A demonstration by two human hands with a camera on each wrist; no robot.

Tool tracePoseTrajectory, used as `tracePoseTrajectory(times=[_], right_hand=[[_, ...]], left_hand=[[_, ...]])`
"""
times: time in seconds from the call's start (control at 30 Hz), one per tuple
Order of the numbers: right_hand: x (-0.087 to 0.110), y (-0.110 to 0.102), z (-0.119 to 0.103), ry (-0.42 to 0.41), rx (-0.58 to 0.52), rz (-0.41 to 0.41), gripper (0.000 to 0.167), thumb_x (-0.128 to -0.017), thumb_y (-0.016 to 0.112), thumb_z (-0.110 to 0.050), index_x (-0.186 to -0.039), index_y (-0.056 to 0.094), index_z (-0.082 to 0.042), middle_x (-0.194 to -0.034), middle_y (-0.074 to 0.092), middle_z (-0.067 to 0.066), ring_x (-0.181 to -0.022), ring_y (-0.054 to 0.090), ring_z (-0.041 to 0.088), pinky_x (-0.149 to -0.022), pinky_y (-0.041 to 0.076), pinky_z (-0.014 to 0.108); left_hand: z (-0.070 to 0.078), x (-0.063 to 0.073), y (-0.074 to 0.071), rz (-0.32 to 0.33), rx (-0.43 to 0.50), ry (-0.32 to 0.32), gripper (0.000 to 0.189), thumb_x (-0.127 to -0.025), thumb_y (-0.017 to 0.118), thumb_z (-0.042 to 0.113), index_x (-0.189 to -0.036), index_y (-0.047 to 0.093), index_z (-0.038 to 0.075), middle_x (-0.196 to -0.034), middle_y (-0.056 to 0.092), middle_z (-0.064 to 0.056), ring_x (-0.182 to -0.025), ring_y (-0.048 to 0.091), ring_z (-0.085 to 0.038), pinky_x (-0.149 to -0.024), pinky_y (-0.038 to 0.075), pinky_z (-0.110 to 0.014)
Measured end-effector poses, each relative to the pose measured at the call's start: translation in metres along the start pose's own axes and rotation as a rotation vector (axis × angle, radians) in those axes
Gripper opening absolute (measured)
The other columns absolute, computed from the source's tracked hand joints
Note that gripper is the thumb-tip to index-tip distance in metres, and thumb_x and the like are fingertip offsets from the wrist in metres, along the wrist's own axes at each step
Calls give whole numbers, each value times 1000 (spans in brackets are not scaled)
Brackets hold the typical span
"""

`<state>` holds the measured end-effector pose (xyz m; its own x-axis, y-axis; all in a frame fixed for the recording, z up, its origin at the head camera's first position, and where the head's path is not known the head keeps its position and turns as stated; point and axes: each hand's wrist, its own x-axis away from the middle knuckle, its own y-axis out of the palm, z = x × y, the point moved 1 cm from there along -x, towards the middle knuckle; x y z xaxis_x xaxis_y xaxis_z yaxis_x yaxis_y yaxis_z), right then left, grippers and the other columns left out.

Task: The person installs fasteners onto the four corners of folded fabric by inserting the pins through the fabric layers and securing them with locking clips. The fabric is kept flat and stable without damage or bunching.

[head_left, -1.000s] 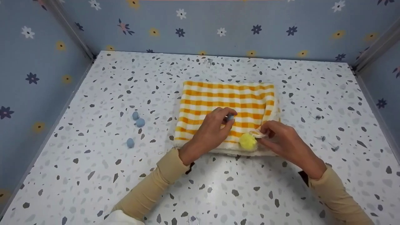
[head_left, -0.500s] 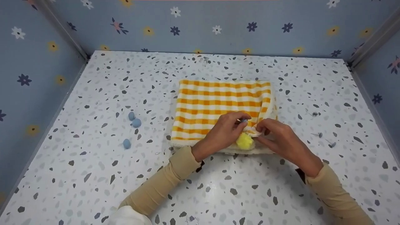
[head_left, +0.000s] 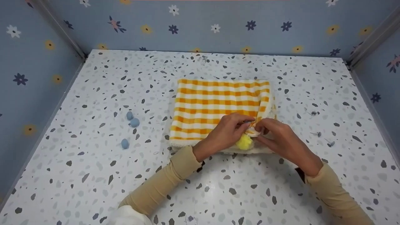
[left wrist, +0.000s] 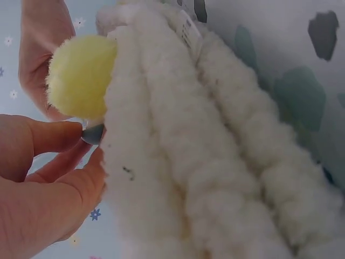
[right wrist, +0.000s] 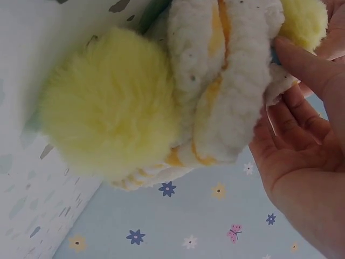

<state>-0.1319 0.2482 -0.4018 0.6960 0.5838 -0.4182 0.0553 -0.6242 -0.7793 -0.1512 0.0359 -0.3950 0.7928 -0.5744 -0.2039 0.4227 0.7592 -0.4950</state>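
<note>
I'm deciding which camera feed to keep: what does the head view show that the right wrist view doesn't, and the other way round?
Only the head view shows three blue pieces on the table at the person's left and small thin-stemmed pieces at their right.

Only the right wrist view shows a second yellow pom-pom, close to the lens.

Both show the checked cloth, the yellow pom-pom by the hands, the left hand and the right hand.
</note>
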Motion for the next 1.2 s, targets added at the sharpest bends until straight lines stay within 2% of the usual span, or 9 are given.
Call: tracePoseTrajectory(times=[0.27,0.4,0.57,0.77,0.9,0.93,1.03,1.13,1.2], right_hand=[[1,-1,0,-6,-33,-3,35,-79,82,13,-99,61,-7,-93,62,-3,-84,61,11,-72,53,28],[1,-1,1,19,-54,-7,35,-78,82,13,-98,62,-7,-92,63,-2,-84,63,10,-72,55,29],[0,-1,1,48,-60,5,32,-80,80,14,-98,63,-6,-91,65,-1,-82,65,10,-73,54,22],[-2,-3,2,85,-51,36,29,-85,79,6,-102,59,-3,-88,66,0,-79,66,9,-70,56,23],[-3,-2,3,109,-64,47,28,-87,79,2,-103,56,-3,-87,65,-1,-77,67,8,-69,55,21],[-3,-1,3,112,-74,50,27,-88,79,1,-102,56,-3,-88,65,-2,-76,67,8,-69,55,20],[-3,0,2,104,-102,56,23,-89,79,0,-97,58,-5,-86,63,-4,-76,67,7,-69,54,18],[-3,0,2,89,-116,67,19,-90,78,0,-92,60,-7,-83,62,-5,-75,66,8,-70,53,18],[-4,-1,3,74,-104,79,15,-90,77,0,-93,64,-7,-84,64,-4,-76,65,8,-70,54,19]], left_hand=[[0,1,3,-8,-21,32,29,-106,55,7,-132,69,3,-114,69,-14,-102,66,-22,-89,52,-20],[-2,3,6,-1,-32,42,29,-106,56,8,-131,70,4,-108,67,-13,-94,62,-20,-82,50,-19],[-1,5,8,-14,-69,55,30,-107,55,10,-132,69,4,-103,67,-12,-84,57,-19,-74,46,-22],[3,6,5,-53,-51,-23,44,-109,54,29,-143,56,2,-121,68,-12,-96,66,-17,-85,51,-23],[5,10,3,-78,-92,-53,58,-103,64,36,-148,47,3,-114,67,-10,-92,64,-15,-80,51,-24],[6,10,3,-82,-111,-53,58,-102,66,34,-147,46,3,-104,67,-9,-84,61,-15,-75,49,-24],[5,10,3,-79,-158,-50,46,-102,66,21,-139,45,4,-78,57,-6,-63,49,-13,-62,40,-23],[3,8,2,-49,-161,-55,30,-101,60,11,-127,46,6,-67,44,-3,-54,35,-14,-56,31,-25],[2,7,2,-17,-174,-42,20,-100,57,9,-119,50,7,-74,49,-1,-60,41,-13,-59,35,-24]])
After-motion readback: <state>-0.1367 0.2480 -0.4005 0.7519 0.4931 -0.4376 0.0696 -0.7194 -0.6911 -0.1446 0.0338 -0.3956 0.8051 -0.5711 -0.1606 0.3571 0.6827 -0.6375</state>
